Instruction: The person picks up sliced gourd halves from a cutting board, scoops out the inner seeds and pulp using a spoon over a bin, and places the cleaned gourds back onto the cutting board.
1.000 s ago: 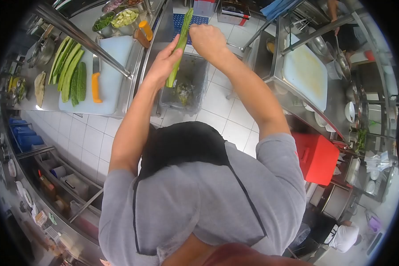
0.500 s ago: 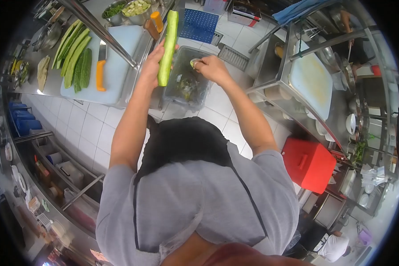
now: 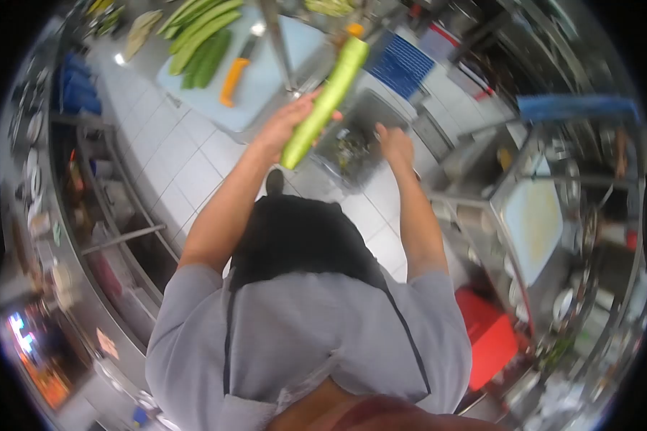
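Note:
A long pale green peeled vegetable (image 3: pixel 323 108) lies tilted in my left hand (image 3: pixel 289 126), whose fingers wrap round its middle. Over the right edge of a grey bin (image 3: pixel 374 108) with scraps in it, my right hand (image 3: pixel 395 147) is closed on something I cannot make out. The vegetable's lower end is beside the bin's left side. On the counter at the upper left, several green vegetables (image 3: pixel 201 32) lie on and beside a pale blue cutting board (image 3: pixel 266 79), near a knife with an orange handle (image 3: pixel 234 80).
A blue perforated mat (image 3: pixel 401 65) lies on the floor past the bin. To the right stands a metal counter with a second cutting board (image 3: pixel 532 223). A red box (image 3: pixel 485 337) is at the lower right. Metal shelving (image 3: pixel 115 215) runs along the left.
The whole view has turned, and the counter now shows higher up. My left hand still holds the vegetable, now more tilted. My right hand has moved from beside the vegetable to the bin's right side.

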Demonstrator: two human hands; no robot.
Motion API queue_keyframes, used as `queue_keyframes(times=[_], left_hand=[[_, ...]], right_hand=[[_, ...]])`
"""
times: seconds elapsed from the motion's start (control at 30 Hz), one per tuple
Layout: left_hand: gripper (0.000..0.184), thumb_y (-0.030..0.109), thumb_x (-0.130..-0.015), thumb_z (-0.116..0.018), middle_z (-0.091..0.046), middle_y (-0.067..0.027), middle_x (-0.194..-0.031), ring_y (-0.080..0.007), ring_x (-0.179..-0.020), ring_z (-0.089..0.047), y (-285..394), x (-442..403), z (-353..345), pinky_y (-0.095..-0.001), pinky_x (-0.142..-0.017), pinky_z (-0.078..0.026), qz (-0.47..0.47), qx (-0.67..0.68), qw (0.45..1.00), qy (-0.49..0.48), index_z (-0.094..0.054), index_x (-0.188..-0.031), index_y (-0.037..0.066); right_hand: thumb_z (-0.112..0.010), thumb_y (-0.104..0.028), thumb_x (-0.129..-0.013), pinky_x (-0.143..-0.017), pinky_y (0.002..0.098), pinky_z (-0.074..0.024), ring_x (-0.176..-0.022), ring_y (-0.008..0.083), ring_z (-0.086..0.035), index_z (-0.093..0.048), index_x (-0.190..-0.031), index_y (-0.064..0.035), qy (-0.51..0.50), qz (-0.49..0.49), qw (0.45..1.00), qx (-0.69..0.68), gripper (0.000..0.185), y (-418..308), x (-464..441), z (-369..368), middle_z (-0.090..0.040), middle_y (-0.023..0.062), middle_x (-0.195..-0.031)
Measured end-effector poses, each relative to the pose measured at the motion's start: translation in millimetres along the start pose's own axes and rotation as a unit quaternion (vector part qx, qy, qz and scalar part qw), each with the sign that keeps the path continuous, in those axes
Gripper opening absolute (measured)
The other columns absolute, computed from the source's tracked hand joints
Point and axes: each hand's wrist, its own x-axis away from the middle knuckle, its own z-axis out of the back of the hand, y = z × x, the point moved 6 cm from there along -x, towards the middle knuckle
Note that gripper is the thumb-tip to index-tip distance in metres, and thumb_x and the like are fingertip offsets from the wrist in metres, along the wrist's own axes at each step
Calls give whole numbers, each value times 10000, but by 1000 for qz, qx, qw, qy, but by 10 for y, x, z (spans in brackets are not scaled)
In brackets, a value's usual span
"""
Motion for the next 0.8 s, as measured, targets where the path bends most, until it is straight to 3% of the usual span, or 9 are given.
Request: queue_keyframes(times=[0.13, 0.23, 0.37, 0.43, 0.57, 0.6, 0.7, 0.73, 0.8], left_hand=[[774, 451, -968, -577, -638, -153, -1176, -143, -777, -623, 196, 209, 132, -263, -667, -544, 9, 40, 998, -55, -250, -1541, 47], [806, 468, -948, -601, -638, -158, -1169, -148, -760, -628, 381, 401, 336, -261, -656, -540, 12, 40, 997, -68, -263, -1536, 34], [818, 468, -935, -614, -653, -166, -1074, -160, -703, -622, 627, 766, 775, -270, -605, -521, 4, 48, 997, -63, -276, -1527, 16], [797, 456, -940, -609, -660, -160, -1023, -164, -693, -620, 742, 936, 1149, -271, -595, -518, -10, 59, 998, -9, -291, -1520, 13], [727, 445, -965, -570, -669, -140, -941, -171, -712, -623, 1176, 983, 1848, -277, -606, -515, -59, 8, 990, 124, -333, -1502, 15], [616, 393, -1008, -507, -677, -129, -979, -164, -771, -626, 1303, 930, 2041, -282, -681, -510, -64, -53, 984, 158, -386, -1476, 10], [513, 314, -1052, -413, -691, -106, -967, -153, -870, -617, 1705, 683, 2417, -284, -786, -491, -53, -246, 934, 253, -424, -1458, 1], [467, 277, -1043, -439, -705, -104, -987, -161, -931, -616, 1741, 522, 2651, -307, -859, -469, -46, -233, 933, 270, -495, -1407, -11], [441, 281, -1019, -498, -713, -107, -997, -176, -940, -624, 1853, 204, 2944, -322, -866, -474, -89, -246, 922, 287, -559, -1343, -12]], right_hand=[[-631, -596, -854, -799, 501, -511, -918, 426, -674, -751, -924, -34, -1, 17, 998, 60, 579, 34, 27, -82, -699, 256, -915], [-744, -602, -747, -787, 484, -516, -894, 403, -685, -758, -935, -51, 2, 16, 998, 63, 583, 42, 99, -66, -707, 235, -906], [-793, -576, -697, -792, 473, -516, -916, 388, -685, -755, -945, -43, 14, 15, 998, 63, 588, 99, 105, -126, -712, 225, -920], [-794, -552, -704, -792, 471, -515, -925, 386, -685, -747, -958, -32, 45, 17, 998, 43, 581, 107, 108, -169, -709, 231, -932], [-784, -493, -749, -834, 468, -519, -981, 383, -677, -718, -960, 3, 1, -44, 997, 57, 543, 47, 156, -301, -707, 228, -993], [-781, -488, -752, -838, 466, -519, -984, 384, -676, -718, -965, 3, -6, -48, 997, 61, 539, 39, 142, -368, -707, 227, -1000], [-775, -474, -760, -846, 459, -520, -993, 382, -675, -716, -986, 5, -31, -58, 996, 63, 533, -58, 117, -464, -705, 229, -1021], [-773, -470, -763, -848, 457, -520, -996, 380, -675, -715, -994, 7, -40, -63, 995, 62, 532, -106, 125, -479, -704, 230, -1028], [-768, -461, -767, -846, 452, -520, -999, 378, -675, -717, -1024, -8, -30, -67, 996, 41, 523, -127, 85, -518, -704, 224, -1037]])
